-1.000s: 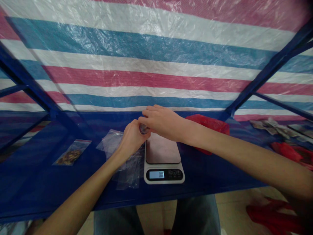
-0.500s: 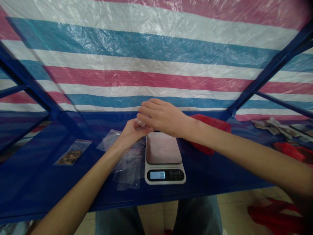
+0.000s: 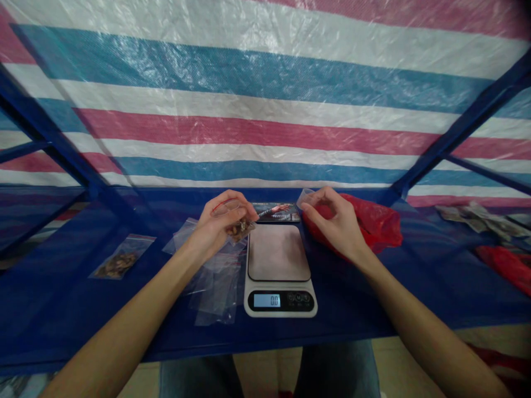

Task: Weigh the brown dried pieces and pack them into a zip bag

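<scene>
My left hand [image 3: 222, 221] is closed on a small clear zip bag [image 3: 239, 229] with brown dried pieces in its bottom, just left of the kitchen scale [image 3: 279, 255]. The bag's red-lined mouth shows above my fingers. My right hand [image 3: 334, 218] pinches a small translucent plastic cup-like piece [image 3: 306, 196], partly hidden by the fingers, beside the red plastic bag [image 3: 379, 224]. The scale's pan is bare and its display reads 0.0. Several flat clear zip bags [image 3: 218, 290] lie to the left of the scale.
A filled zip bag [image 3: 118, 264] of brown pieces lies farther left on the blue table [image 3: 53, 309]. Behind the scale is a phone-like screen [image 3: 277, 212] with a lit picture. Blue metal posts [image 3: 431, 149] and a striped sheet [image 3: 265, 127] stand beyond. More red plastic [image 3: 504, 265] lies at right.
My right hand has moved away from my left, over to the red bag, with the translucent piece. The left hand's bag with brown pieces and the screen behind the scale now show.
</scene>
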`<state>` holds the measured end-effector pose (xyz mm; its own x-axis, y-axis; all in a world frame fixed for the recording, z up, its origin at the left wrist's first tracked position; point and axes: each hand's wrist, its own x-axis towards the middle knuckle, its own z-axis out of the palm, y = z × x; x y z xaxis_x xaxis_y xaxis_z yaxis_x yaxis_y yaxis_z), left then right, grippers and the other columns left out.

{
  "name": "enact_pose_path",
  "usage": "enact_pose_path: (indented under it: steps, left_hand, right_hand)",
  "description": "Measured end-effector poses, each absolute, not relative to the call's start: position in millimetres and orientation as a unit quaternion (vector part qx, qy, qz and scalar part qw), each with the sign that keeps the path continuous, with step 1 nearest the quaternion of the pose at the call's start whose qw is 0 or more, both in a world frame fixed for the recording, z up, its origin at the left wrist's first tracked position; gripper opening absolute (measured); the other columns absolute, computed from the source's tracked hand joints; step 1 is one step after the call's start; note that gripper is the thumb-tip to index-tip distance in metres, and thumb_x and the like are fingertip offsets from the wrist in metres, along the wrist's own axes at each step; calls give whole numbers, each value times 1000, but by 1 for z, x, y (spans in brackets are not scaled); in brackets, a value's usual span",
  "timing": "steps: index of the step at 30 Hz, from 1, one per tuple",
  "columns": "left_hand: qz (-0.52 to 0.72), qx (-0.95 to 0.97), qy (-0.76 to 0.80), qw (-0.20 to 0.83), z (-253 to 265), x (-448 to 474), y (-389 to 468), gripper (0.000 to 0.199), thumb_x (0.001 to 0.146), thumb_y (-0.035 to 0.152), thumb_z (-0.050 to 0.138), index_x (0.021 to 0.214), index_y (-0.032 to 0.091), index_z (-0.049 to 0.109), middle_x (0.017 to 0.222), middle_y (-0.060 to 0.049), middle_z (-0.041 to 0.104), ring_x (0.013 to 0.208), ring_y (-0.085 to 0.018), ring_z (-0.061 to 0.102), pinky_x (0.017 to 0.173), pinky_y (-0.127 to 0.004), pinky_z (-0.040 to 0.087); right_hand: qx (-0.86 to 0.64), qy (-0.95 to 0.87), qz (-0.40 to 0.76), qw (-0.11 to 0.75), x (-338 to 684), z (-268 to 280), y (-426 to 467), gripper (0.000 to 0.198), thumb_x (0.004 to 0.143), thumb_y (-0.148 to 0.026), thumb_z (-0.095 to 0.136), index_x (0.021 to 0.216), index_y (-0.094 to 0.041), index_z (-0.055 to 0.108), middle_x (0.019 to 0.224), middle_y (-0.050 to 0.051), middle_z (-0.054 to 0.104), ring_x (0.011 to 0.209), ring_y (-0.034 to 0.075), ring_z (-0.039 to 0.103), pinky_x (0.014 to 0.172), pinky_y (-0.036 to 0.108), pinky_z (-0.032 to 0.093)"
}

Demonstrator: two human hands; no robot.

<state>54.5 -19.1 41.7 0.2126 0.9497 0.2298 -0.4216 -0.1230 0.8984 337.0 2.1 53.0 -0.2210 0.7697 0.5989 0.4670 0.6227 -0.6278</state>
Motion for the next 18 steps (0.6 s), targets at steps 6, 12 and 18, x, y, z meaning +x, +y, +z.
enact_pose_path:
  steps: [6,12,18]
  left_hand:
    - [541,469,280,639,43,57,-17,27,95,28,73,116,19,58,110,-12,81,98,-24,80,81,-32,65]
    - [568,450,312,615,45,53,-13,32,89,29,82,95,20,52,122,-15,79,108,-30,79,80,-34,66]
    - [608,424,421,524,40,45,-7,32,75,31,92,88,14,69,95,-10,83,70,-21,79,59,-26,64]
  right_hand:
    - [-370,-892,72,249,366,51,9,18,104,-29,61,96,-19,73,110,10,71,103,26,66,95,42,54]
    - [-363,-914,50,172,376,54,5,18,101,-29,67,93,-18,78,114,11,72,103,26,68,92,41,56]
    - [-345,-923,138,103,387,49,2,9,90,-26,82,84,-21,80,107,6,77,100,24,71,88,36,55]
